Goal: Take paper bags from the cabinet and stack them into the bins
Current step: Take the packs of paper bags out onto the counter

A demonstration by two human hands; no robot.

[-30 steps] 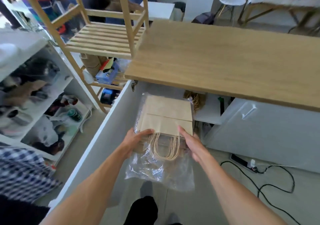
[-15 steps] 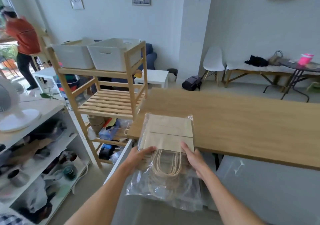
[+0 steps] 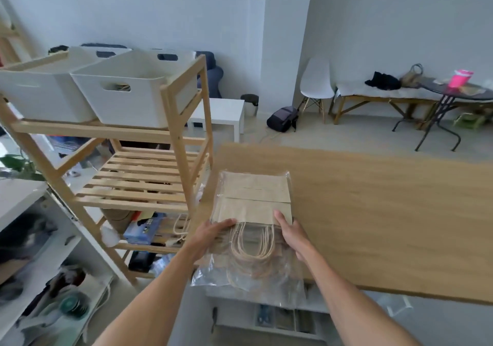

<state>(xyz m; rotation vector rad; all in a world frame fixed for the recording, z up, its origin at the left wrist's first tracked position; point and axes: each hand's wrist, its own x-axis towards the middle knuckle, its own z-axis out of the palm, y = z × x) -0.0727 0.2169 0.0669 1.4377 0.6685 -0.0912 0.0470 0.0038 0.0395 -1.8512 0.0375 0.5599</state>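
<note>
Both hands gripped the bag pack [image 3: 253, 207] between them, left hand [image 3: 210, 235] and right hand [image 3: 290, 235] on its sides. The bins [image 3: 128, 92] stood up-left of the left hand, well apart.

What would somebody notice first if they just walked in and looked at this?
First, the pack of brown paper bags in clear plastic wrap, held from both sides by the left hand and right hand over the near corner of the wooden tabletop. Next, the two white bins on top of the wooden shelf rack to the left. Far right, a bright pink cup stands on a dark round table.
</note>
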